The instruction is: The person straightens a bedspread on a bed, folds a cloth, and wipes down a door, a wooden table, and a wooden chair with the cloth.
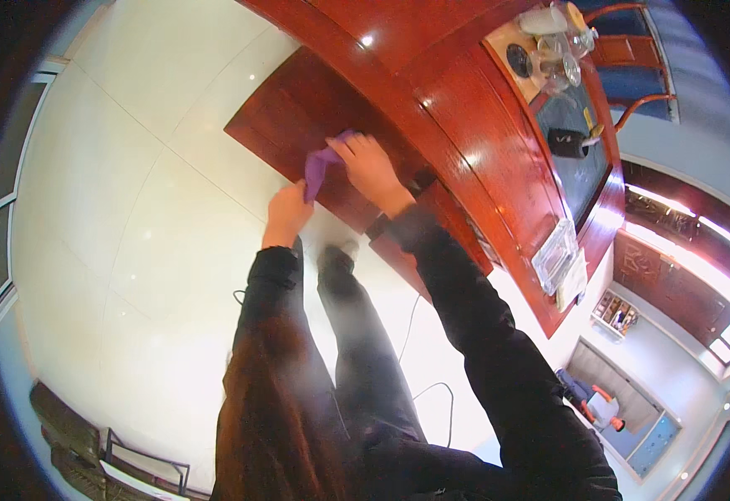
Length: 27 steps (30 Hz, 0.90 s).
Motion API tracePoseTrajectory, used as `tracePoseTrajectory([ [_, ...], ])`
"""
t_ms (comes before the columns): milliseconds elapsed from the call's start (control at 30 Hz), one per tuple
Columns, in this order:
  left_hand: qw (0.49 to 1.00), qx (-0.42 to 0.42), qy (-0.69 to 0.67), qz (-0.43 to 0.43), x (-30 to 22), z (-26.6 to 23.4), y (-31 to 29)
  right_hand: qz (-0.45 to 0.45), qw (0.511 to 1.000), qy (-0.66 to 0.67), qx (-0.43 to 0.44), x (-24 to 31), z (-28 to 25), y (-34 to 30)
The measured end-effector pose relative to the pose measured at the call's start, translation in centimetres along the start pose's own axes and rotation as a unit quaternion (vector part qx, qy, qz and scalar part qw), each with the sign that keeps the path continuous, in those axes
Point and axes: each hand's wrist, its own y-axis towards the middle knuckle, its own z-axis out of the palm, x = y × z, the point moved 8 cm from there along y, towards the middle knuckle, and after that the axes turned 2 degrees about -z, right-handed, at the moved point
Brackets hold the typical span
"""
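Observation:
A purple cloth [317,172] is stretched between my two hands, in front of the dark red wooden panel [286,113] of a desk. My left hand [288,215] closes on the cloth's lower left end. My right hand [369,169] pinches its upper right end, with the fingers bent over it. Some of the cloth is hidden behind the fingers. Whether the cloth touches the panel, I cannot tell.
The glossy desk [457,100] curves along the right. On it are glass cups [559,63] on a wooden tray, a black cup-shaped object [567,143] and a clear plastic box [555,250]. A thin cable [448,401] runs by my legs. Another person [605,409] is far off.

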Motion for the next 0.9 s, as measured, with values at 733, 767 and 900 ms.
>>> tracePoseTrajectory([
  [733,0.933,0.238,0.133,0.237,-9.9,18.4,-12.9,0.419,0.892,0.105,0.134,-4.2,-0.4,-41.6],
  [767,0.937,0.226,0.165,0.21,-10.2,16.9,-11.4,0.396,0.907,0.077,0.121,-5.0,-0.5,-39.9],
  [900,0.946,0.101,0.23,0.203,-10.5,8.1,-4.9,0.242,0.968,0.03,0.051,-7.5,-1.8,-31.0],
])
